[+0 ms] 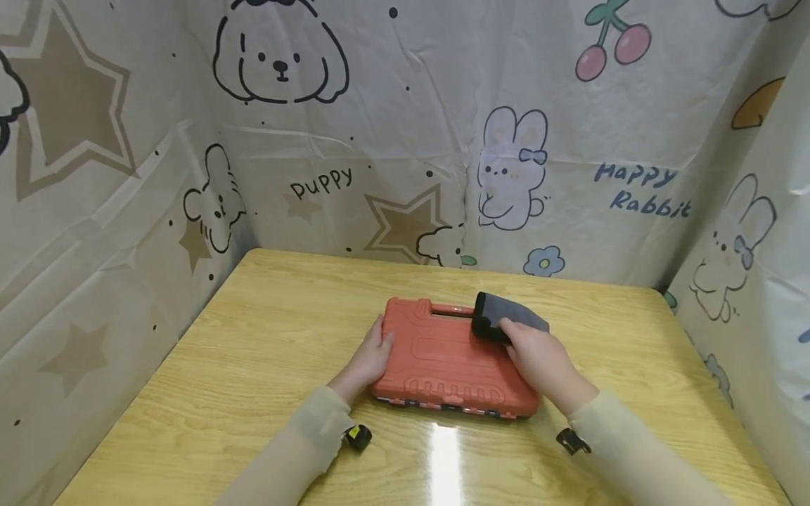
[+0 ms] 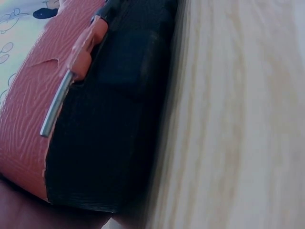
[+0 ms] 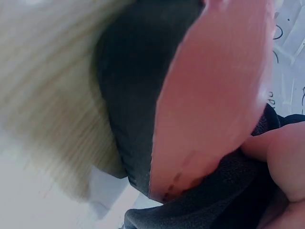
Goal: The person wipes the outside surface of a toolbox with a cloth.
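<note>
On the yellow wooden tabletop [image 1: 272, 330] lies a red case [image 1: 436, 358], a dark gray cloth [image 1: 514, 313] over its far right corner — left hand [image 1: 368, 357] gripping the case's left end, right hand [image 1: 543, 358] with fingers pinching the cloth.

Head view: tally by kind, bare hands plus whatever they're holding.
Hands: 2 (left hand, right hand)
Red case: 1
Dark grey cloth: 1
Total: 4
</note>
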`<action>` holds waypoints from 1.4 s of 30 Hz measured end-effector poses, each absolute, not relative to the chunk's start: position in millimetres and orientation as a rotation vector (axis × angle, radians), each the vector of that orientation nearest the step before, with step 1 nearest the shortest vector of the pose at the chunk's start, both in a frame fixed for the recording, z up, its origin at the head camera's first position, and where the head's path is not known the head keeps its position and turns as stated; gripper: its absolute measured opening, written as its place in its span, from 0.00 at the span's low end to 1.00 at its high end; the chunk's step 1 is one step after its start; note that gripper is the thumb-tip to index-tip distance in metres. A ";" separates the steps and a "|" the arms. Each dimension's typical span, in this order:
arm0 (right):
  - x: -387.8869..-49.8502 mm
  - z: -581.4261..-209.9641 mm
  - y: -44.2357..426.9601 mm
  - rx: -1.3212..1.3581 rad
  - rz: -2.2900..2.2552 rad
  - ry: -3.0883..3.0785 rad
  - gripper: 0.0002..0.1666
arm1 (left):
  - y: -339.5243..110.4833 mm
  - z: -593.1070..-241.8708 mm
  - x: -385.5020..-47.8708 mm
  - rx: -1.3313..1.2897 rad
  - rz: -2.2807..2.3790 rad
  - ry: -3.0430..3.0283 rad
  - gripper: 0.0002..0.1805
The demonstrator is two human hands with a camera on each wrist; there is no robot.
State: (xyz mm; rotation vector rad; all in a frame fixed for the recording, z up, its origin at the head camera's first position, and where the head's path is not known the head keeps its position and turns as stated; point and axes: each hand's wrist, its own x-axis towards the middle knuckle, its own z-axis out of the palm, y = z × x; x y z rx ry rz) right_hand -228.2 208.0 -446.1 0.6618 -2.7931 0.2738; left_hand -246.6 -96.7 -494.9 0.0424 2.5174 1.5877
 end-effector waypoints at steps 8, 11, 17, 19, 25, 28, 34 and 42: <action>-204.4 -447.2 206.3 0.720 0.242 -2.749 0.13 | -95.5 -494.6 -247.4 0.032 1.593 2.505 0.34; -194.7 -446.4 204.9 0.724 0.249 -2.755 0.15 | -95.5 -494.6 -247.4 0.035 1.596 2.509 0.34; -179.2 -446.2 202.8 0.731 0.250 -2.767 0.18 | -96.2 -493.8 -246.6 0.028 1.611 2.503 0.34; -175.6 -446.7 202.6 0.731 0.251 -2.767 0.19 | -96.7 -494.5 -246.9 0.018 1.620 2.492 0.34; -166.6 -450.9 204.6 0.736 0.238 -2.745 0.22 | -97.2 -496.6 -248.0 0.010 1.648 2.460 0.34; -162.3 -452.4 205.6 0.745 0.243 -2.740 0.23 | -96.4 -496.4 -247.6 0.010 1.656 2.452 0.34; -153.2 -451.1 207.5 0.754 0.287 -2.760 0.26 | -95.9 -496.1 -247.5 0.004 1.693 2.432 0.34; -148.0 -451.8 207.2 0.791 0.324 -2.741 0.23 | -95.4 -494.8 -246.0 -0.013 1.678 2.461 0.32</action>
